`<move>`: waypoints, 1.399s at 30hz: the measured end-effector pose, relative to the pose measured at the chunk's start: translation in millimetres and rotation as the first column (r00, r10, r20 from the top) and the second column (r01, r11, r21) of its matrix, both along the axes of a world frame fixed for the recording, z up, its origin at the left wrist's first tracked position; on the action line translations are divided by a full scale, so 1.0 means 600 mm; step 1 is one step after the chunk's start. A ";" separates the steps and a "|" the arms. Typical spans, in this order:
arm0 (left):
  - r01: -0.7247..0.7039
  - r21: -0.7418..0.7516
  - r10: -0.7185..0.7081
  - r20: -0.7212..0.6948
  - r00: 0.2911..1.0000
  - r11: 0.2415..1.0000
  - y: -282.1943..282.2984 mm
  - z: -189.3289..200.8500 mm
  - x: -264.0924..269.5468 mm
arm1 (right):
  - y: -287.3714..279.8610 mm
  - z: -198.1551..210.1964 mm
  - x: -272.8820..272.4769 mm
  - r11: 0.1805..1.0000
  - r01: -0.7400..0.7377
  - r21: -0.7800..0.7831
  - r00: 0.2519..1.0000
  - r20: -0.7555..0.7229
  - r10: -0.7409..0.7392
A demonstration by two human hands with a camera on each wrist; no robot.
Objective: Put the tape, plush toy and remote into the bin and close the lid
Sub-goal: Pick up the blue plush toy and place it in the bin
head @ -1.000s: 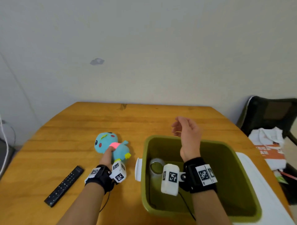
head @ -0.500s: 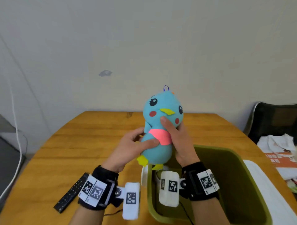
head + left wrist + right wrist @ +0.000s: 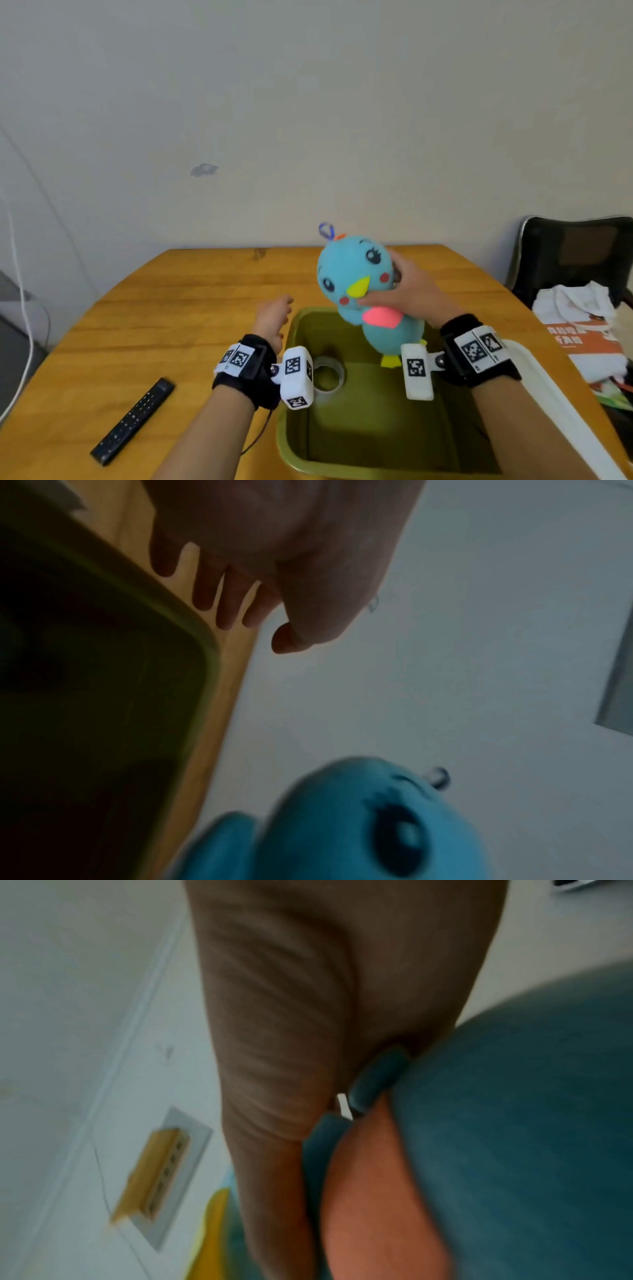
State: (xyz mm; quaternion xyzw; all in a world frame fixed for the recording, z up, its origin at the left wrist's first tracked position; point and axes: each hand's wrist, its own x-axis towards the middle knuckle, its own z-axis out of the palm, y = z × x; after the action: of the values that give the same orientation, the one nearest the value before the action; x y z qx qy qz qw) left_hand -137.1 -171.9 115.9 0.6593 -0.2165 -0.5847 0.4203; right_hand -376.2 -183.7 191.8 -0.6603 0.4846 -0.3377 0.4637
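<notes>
A blue plush bird [image 3: 356, 274] with a yellow beak and pink wing hangs above the far end of the olive green bin [image 3: 291, 442]. My right hand [image 3: 400, 291] grips it round the neck, thumb under the beak; the right wrist view shows the plush toy [image 3: 514, 1123] pressed against my palm. My left hand [image 3: 274, 315] hovers empty with loose fingers just left of the bin's far corner, and the left wrist view shows its fingers [image 3: 205, 593] relaxed beside the bin rim [image 3: 192, 631] and the plush toy [image 3: 342, 826]. A tape roll [image 3: 329, 371] lies inside the bin. The black remote [image 3: 133, 419] lies on the table at the left.
The wooden table [image 3: 164, 315] stands against a pale wall. A white lid [image 3: 555, 401] lies along the bin's right side. A black chair [image 3: 575, 253] with cloth and papers stands to the right. A white cable [image 3: 20, 308] hangs at the far left.
My left hand has let go of the plush toy and dropped to the left. The right hand alone now holds the toy, tilted and lower, over the bin.
</notes>
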 end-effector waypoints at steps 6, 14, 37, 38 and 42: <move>-0.012 0.016 0.012 0.034 0.999 1.000 -0.015 -0.081 -0.022 | -0.040 -0.115 -0.046 0.929 -0.273 0.249 0.691 -0.621 0.370; -0.056 -0.026 0.058 0.112 0.992 0.998 -0.003 -0.089 -0.033 | -0.050 -0.218 -0.054 0.813 -0.434 0.388 0.499 -0.647 0.576; -0.071 0.014 0.073 -0.204 0.976 0.997 0.008 -0.098 0.019 | -0.022 -0.261 -0.086 0.942 -0.335 0.023 0.271 -0.955 0.120; -0.091 0.001 0.089 -0.242 0.966 0.996 0.013 -0.095 0.028 | -0.023 -0.247 -0.085 0.950 -0.311 0.002 0.310 -0.945 0.103; -0.272 -0.082 0.237 -0.298 0.925 0.959 0.034 -0.092 0.097 | -0.016 -0.188 -0.059 0.982 -0.173 -0.080 0.659 -0.750 0.055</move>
State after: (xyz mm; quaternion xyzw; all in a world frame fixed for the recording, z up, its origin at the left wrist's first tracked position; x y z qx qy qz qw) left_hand -78.8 -151.7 60.9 0.5636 -0.1014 -0.5998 0.5589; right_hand -411.8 -193.4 79.3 -0.8013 0.5633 -0.0430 0.1968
